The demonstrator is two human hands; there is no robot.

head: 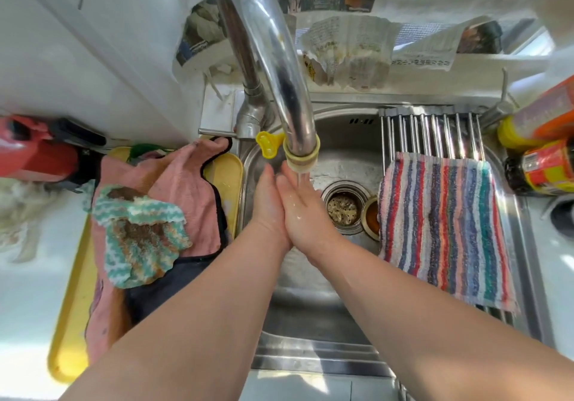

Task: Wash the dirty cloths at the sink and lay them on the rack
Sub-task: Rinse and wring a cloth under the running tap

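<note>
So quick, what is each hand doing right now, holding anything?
Left hand: open, holding nothing, palm against the other hand.
Right hand: open, holding nothing, wet under the running tap.

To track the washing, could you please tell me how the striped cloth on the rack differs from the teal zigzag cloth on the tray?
The striped cloth lies spread flat on the rack over the sink; the teal zigzag cloth lies rumpled on a pink cloth on the yellow tray. The striped cloth looks clean; the teal zigzag cloth shows brown stains. Both lie untouched.
</note>
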